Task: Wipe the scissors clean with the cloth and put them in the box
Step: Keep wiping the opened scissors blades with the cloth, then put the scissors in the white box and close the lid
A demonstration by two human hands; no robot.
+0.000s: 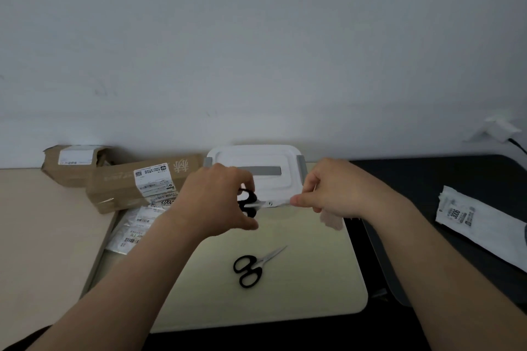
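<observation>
Two pairs. Left hand (216,202) grips held scissors (254,204) by handles; right hand (328,194) pinches cloth (332,221) round blades, before box (256,164). Second scissors (251,266) lie on surface (313,279).

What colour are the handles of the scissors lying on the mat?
Black. The handles show best in the head view, the only view here.

Dim, flat, greyish light lies evenly over the wall (256,37) and bench (42,222); its source cannot be told. The lying scissors (251,266) cast only a faint, soft shadow. Wide-angle distortion bows the frame's edges. The parcel labels (151,179) are soft and unreadable.
</observation>
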